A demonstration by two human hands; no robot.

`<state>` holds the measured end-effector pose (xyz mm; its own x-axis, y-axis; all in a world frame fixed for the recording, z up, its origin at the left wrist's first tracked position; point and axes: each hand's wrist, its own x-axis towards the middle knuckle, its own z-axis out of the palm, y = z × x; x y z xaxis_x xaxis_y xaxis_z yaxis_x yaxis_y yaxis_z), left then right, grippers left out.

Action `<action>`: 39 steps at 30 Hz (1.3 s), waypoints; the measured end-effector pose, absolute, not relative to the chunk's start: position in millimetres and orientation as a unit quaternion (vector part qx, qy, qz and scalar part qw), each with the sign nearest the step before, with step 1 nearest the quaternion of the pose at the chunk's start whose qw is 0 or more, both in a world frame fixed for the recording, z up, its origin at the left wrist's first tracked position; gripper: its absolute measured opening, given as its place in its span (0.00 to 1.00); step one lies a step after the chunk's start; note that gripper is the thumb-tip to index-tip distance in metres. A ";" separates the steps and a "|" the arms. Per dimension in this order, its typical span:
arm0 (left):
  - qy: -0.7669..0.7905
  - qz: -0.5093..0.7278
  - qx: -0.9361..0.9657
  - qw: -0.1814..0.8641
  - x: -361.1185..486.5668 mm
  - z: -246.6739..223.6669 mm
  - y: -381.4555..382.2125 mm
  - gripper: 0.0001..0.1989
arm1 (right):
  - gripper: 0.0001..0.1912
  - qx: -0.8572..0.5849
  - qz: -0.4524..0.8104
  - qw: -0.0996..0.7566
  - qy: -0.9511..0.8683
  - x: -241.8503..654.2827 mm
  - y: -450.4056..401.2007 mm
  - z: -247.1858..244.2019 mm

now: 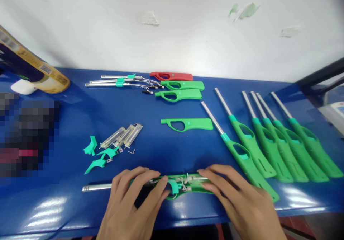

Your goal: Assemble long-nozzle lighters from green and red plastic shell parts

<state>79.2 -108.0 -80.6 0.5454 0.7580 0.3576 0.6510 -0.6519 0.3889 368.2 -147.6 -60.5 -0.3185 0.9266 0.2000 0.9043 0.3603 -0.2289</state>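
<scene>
An opened green utility lighter [197, 189] lies lengthwise at the table's front, its wires and inner parts exposed. My left hand [134, 200] grips its front end, fingers over the casing beside the teal trigger [174, 187]. The lighter's metal tube [96, 187] sticks out to the left of that hand. At the rear end of the casing, my right hand [239, 197] holds it between thumb and fingers. Part of the casing is hidden under both hands. Loose teal triggers [90, 146], clear fuel tanks [126, 136] and tiny screws [131, 151] lie beyond my left hand.
Several closed green lighters [255, 168] lie slanted at right. Further back are a green casing half [200, 123], more green casings [185, 94], a red casing [177, 76] and metal tubes with wires [107, 84]. A yellow-and-dark can [53, 78] stands at left, near the white wall [188, 35].
</scene>
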 end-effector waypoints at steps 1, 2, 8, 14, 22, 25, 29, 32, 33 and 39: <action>0.405 0.261 0.870 0.107 81.4 -80.4 -109.4 0.17 | 0.18 -0.566 0.035 0.147 -0.810 368.3 -148.0 -61.3; 0.405 0.269 0.867 0.111 83.7 -80.1 -111.0 0.16 | 0.18 -0.567 0.034 0.146 -0.810 368.2 -148.3 -61.7; 0.383 0.236 0.885 0.121 88.4 -79.3 -116.6 0.17 | 0.19 -0.568 0.023 0.142 -0.810 365.2 -148.2 -60.6; 0.388 0.220 0.890 0.089 90.6 -75.4 -112.6 0.15 | 0.20 -0.577 0.028 0.152 -0.802 365.8 -151.5 -64.0; 0.385 0.228 0.889 0.095 92.3 -72.6 -110.4 0.13 | 0.20 -0.575 0.033 0.166 -0.800 362.6 -152.6 -67.7; 0.368 0.205 0.902 0.090 88.4 -69.5 -109.9 0.12 | 0.22 -0.582 0.045 0.180 -0.792 358.1 -151.6 -66.5; 0.358 0.182 0.910 0.101 85.3 -67.9 -109.2 0.12 | 0.25 -0.574 0.042 0.166 -0.800 356.6 -151.7 -63.4; 0.358 0.186 0.908 0.115 87.8 -69.0 -109.5 0.16 | 0.26 -0.575 0.034 0.157 -0.802 356.6 -151.7 -61.6; 0.361 0.193 0.905 0.117 89.5 -69.9 -109.8 0.18 | 0.26 -0.576 0.035 0.153 -0.802 356.4 -151.6 -61.3; 0.365 0.234 0.891 0.135 99.4 -77.8 -110.8 0.26 | 0.26 -0.573 0.024 0.154 -0.804 355.2 -151.3 -63.6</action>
<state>99.4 -110.8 -77.8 0.6247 0.7133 0.3178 0.5866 -0.6973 0.4120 355.2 -151.3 -63.6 -0.2950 0.9298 0.2201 0.9150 0.3413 -0.2154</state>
